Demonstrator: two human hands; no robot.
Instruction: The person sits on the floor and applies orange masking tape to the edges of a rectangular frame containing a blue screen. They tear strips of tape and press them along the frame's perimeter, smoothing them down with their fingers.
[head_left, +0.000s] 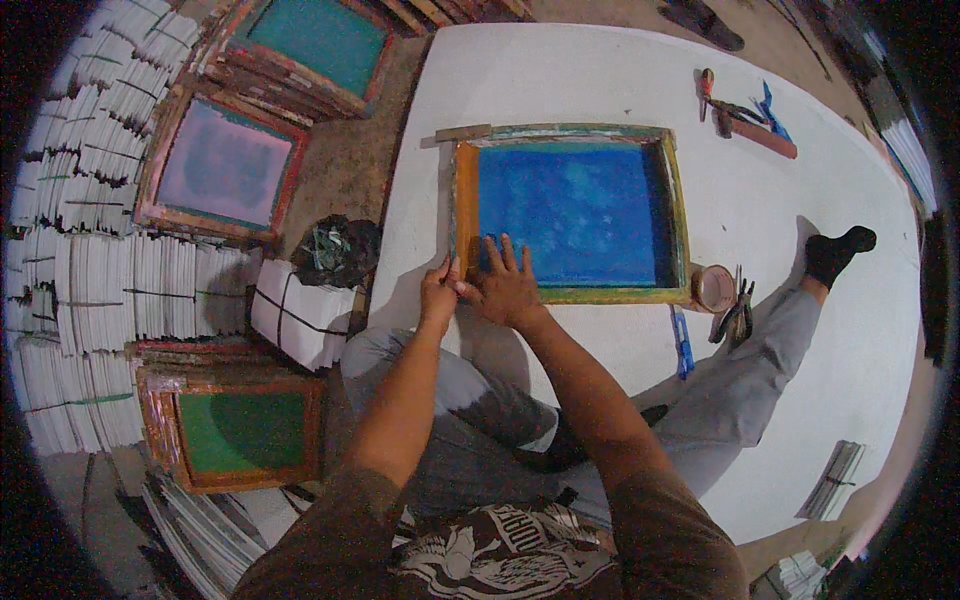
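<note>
A wooden screen-printing frame [600, 296] with blue mesh [575, 215] lies flat on the white surface before me. An orange-brown strip [466, 195] runs down the inner left side of the frame. At the near left corner, my left hand [437, 298] is closed, its thumb and fingers pinched against the frame's outer edge; whatever it may hold is hidden. Beside it, my right hand [508, 293] lies palm down with fingers spread, over the near rail, the strip's lower end and the mesh. The two hands nearly touch at the thumbs.
A tape roll [713, 288], pliers [740, 318] and a blue cutter [683, 342] lie right of the frame. Farther right are a screwdriver [707, 88] and other tools. My outstretched leg [740, 385] crosses the near right. More frames [290, 165] and paper bundles [100, 290] stand left.
</note>
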